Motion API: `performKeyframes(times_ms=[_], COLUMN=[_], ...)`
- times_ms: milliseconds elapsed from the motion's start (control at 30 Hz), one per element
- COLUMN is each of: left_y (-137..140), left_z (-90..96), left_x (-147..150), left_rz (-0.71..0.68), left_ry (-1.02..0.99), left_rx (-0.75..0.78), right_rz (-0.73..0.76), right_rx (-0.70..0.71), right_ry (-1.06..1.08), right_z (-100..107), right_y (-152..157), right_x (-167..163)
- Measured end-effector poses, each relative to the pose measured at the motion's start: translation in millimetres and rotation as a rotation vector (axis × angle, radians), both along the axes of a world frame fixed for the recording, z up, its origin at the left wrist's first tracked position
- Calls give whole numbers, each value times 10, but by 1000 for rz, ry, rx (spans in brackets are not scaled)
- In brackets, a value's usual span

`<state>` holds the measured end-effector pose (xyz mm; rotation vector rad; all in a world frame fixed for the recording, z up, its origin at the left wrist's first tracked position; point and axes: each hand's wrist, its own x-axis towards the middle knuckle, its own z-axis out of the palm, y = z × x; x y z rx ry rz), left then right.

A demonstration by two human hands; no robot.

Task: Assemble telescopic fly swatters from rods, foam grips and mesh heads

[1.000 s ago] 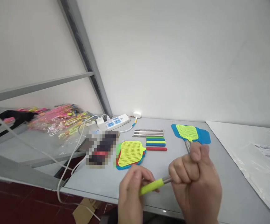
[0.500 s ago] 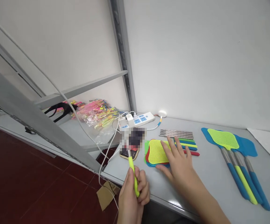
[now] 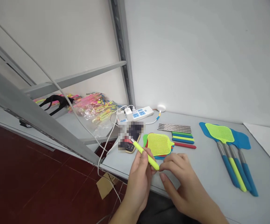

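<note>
My left hand (image 3: 141, 174) is closed around a yellow-green fly swatter handle (image 3: 146, 155), whose short metal tip points up and left. Just right of the handle's rounded end is my right hand (image 3: 183, 180), its thumb and bent fingers apart with nothing between them. Behind both hands lies a stack of perforated swatter heads (image 3: 159, 144), yellow on top, with green, red and blue edges showing beneath. Loose coloured handles (image 3: 183, 138) lie to its right, a red handle (image 3: 185, 145) nearest. Several metal rods (image 3: 174, 128) lie side by side farther back.
Several swatters (image 3: 230, 161) with blue or yellow handles lie together at the right. A phone (image 3: 135, 140), partly blurred out, lies left of the stack. Behind it sits a power strip (image 3: 139, 114) with white cables. A grey metal upright (image 3: 43, 124) crosses the left side; bagged colourful items (image 3: 97, 107) lie beyond.
My right hand has lifted off the stack and come toward the handle's end. The handle in my left hand has tilted, its lower end swinging right.
</note>
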<state>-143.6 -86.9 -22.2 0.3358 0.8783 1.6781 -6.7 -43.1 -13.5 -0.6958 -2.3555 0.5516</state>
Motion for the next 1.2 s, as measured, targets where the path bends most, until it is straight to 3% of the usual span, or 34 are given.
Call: performKeyframes(times_ms=[200,300,500,667,900,1000,1200], left_y=[94,105,96,80,-50,-63,41], left_z=[24,-10,4,75,98,97,174], left_x=[338,472,672,520,118,75,217], left_rz=[-37,-57,-156,-107,23,98,-83], left_ry=[-57,-12,65,77,-4,69,365], left_rx=[-23,1,16,55,104,132,154], right_rz=[-149,-147,-115,-86,22,24,-58], right_rx=[-110,-207,-142,-44,-53,-156,-499], right_ry=[75,58,121,97,76,82,100], right_z=[-59,-50,-69,-186,-219,-185,-174], right_y=[-27,-12,-86,-185,-255,-260,-263], right_x=[184,338,602,593,203,66,62])
